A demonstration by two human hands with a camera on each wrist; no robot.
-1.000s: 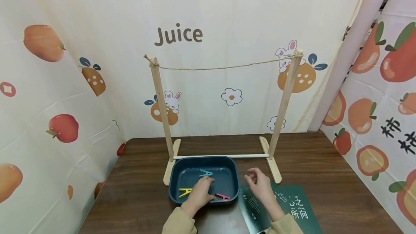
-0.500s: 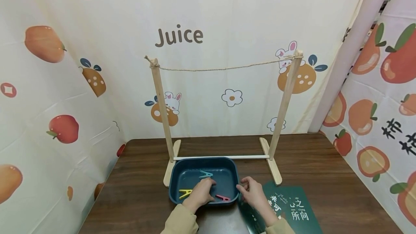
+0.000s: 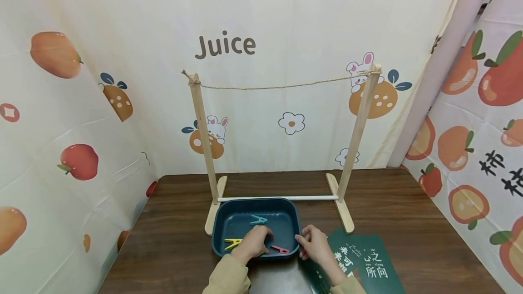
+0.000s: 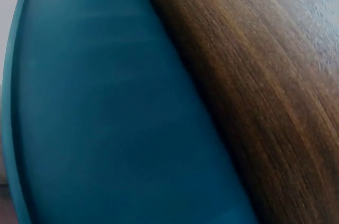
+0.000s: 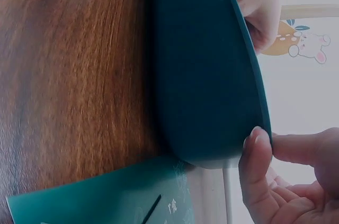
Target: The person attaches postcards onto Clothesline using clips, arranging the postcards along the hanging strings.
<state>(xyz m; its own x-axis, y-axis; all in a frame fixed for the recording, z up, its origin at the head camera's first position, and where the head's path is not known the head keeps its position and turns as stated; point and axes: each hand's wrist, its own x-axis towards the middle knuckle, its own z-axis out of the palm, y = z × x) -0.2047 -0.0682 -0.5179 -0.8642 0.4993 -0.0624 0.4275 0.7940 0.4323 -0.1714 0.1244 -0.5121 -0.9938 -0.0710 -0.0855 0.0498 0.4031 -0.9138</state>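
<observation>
A dark blue plastic tub (image 3: 283, 227) stands on the table with a light blue clothespin (image 3: 259, 218), a yellow clothespin (image 3: 234, 241) and a pink clothespin (image 3: 280, 249) lying in it. My left hand (image 3: 252, 242) reaches over the near rim, back of the hand up, its fingertips low inside between the clothespins; whether it holds anything I cannot tell. The right hand (image 3: 317, 245) pinches the tub's right rim. In the right wrist view, the thumb of the right hand (image 5: 312, 181) lies on the outer wall. The left wrist view shows mainly the tub's outer wall (image 4: 106, 97).
A wooden stand (image 3: 357, 130) with a sagging string (image 3: 261, 88) between two posts rises behind the tub, its white crossbar (image 3: 316, 198) low down. A dark green booklet (image 3: 369, 257) lies under the right forearm. Fruit-printed curtains (image 3: 269, 149) enclose the brown table (image 3: 171, 239).
My right hand has moved left from over the booklet and taken hold of the tub's right rim. The left hand has stayed in the tub almost unmoved.
</observation>
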